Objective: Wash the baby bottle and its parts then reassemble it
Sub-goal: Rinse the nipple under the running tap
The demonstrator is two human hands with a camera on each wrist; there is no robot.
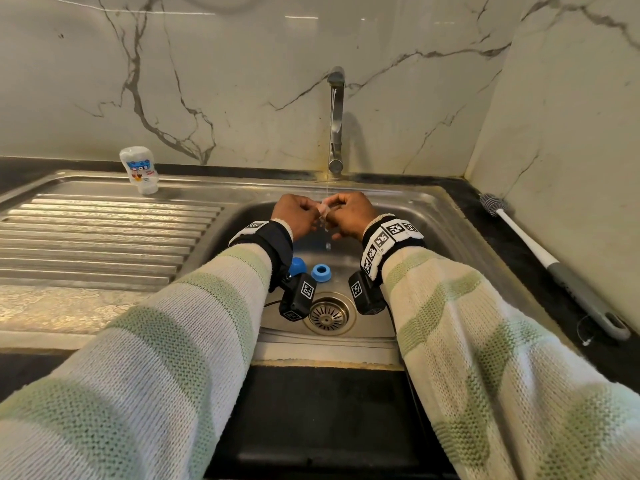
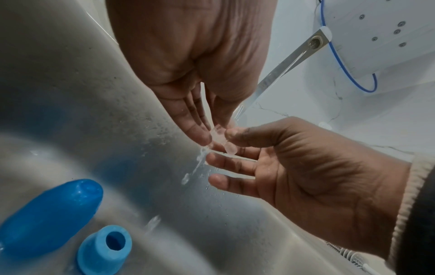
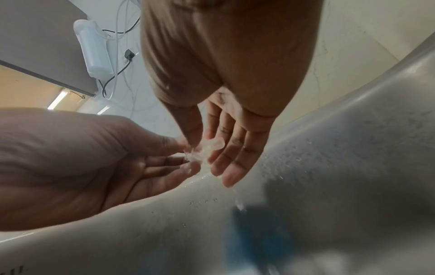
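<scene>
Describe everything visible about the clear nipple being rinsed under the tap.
The clear nipple is small, translucent and soft-looking, like silicone, wet and glossy. It is held over the sink basin, under the thin stream from the tap, with water dripping off below it. The left hand and right hand both pinch it between thumb and fingertips, meeting at the middle. Its exact shape and which end faces up cannot be told; fingers cover much of it.

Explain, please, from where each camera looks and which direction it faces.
Head: above, looking forward and down at sink, tap; both sleeves, both hands show.
Left wrist: below left hand, facing its fingers; right hand, blue cap, ring show.
Right wrist: below right hand, facing left hand.
All three share the clear teat, pinched by both hands.
</scene>
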